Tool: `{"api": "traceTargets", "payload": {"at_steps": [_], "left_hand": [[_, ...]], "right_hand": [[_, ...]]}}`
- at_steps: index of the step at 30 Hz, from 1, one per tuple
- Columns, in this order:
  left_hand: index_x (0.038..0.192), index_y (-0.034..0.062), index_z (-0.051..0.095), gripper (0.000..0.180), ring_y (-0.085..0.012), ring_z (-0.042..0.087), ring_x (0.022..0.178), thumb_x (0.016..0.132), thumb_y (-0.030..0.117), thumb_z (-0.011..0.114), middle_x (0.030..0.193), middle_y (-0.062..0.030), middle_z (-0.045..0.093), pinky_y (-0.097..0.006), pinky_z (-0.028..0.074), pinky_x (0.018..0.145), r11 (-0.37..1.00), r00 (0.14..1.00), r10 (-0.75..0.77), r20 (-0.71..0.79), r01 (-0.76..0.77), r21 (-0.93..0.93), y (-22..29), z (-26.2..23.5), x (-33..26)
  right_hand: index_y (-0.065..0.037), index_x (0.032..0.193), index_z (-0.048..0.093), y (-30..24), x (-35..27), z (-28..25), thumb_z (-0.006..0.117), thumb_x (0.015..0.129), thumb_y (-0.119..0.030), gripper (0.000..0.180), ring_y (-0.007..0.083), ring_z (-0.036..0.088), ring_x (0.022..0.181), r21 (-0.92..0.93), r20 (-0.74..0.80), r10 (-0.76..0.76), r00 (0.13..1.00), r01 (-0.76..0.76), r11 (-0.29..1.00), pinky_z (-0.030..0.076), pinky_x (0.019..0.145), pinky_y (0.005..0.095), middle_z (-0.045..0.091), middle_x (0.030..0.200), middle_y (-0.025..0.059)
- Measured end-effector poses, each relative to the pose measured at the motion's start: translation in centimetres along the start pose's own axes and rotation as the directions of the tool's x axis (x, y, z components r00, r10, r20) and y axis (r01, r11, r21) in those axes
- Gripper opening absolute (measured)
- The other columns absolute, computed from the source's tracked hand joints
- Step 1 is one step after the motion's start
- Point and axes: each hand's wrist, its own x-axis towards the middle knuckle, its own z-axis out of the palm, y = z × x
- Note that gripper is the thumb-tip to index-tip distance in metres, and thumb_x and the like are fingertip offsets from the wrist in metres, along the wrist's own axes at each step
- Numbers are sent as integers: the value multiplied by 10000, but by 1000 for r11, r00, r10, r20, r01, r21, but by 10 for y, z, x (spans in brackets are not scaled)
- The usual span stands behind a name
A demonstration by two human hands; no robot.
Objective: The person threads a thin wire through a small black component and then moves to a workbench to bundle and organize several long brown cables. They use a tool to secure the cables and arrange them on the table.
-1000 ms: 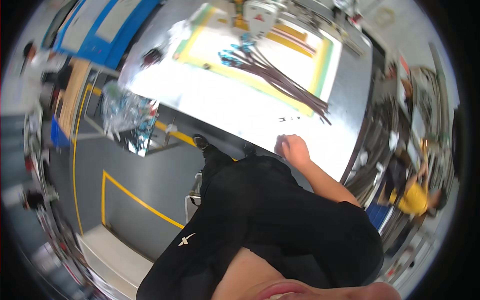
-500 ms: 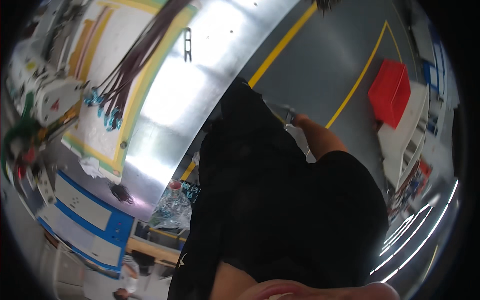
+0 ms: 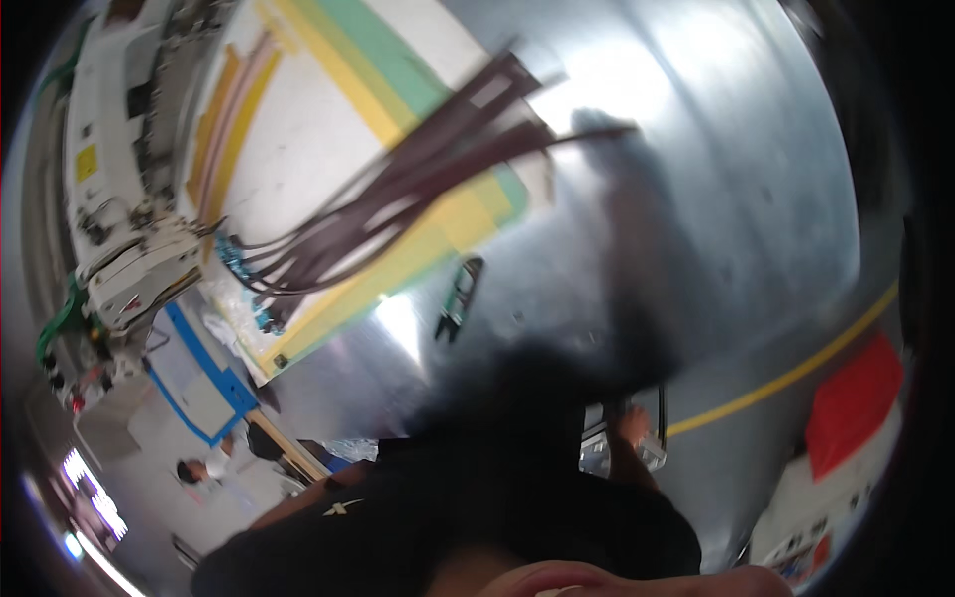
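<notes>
My right hand (image 3: 633, 426) is low at my right side, beyond the table's near edge, its fingers closed round part of a metal frame (image 3: 652, 454). My left forearm (image 3: 293, 504) shows in part at the lower left, and the hand itself is out of sight. In front of me a bundle of dark brown strips (image 3: 398, 194) with blue ends (image 3: 239, 261) lies across a white board (image 3: 298, 139) edged in yellow and green tape. Small snips (image 3: 460, 298) with a green part lie on the metal tabletop (image 3: 557, 289), apart from both hands.
A white machine (image 3: 149, 269) stands at the left of the board. Clear plastic wrapping (image 3: 350, 450) shows below the table edge. At the right are a red bin (image 3: 854, 406), a pale cabinet (image 3: 811, 517) and a yellow floor line (image 3: 786, 388). Another person (image 3: 211, 463) is far left.
My view and body have turned toward the table, so the tabletop, strips and snips fill more of the picture. My right hand stays low at my right side by the metal frame.
</notes>
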Motion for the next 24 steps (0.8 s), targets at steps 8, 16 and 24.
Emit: {"api": "traceTargets", "payload": {"at_steps": [8, 16, 24], "left_hand": [[1103, 64, 683, 227, -437, 688, 930, 946, 216, 625, 970, -211, 714, -480, 543, 840, 989, 989, 133, 61, -128, -73, 10, -21, 32], [1106, 65, 680, 225, -436, 688, 929, 944, 212, 629, 976, -209, 713, -479, 543, 838, 949, 960, 273, -52, -278, -147, -8, 9, 83], [1109, 67, 678, 223, -434, 688, 927, 942, 208, 633, 982, -206, 713, -477, 544, 837, 852, 827, 495, -266, -522, -37, -47, 59, 174]], "right_hand": [[-26, 1259, 576, -27, 40, -87, 715, 865, -459, 603, 332, 574, 1248, -7, -86, -52, 995, 51, 999, 456, 1045, 494, 613, 1310, 182], [-20, 1287, 559, -101, 64, -146, 721, 880, -427, 598, 321, 581, 1233, -32, -124, -267, 956, 266, 964, 470, 1023, 476, 615, 1302, 179], [-13, 1314, 543, -183, 82, -172, 728, 896, -394, 595, 309, 588, 1218, -70, -127, -554, 823, 550, 832, 484, 1001, 458, 618, 1294, 176]]}}
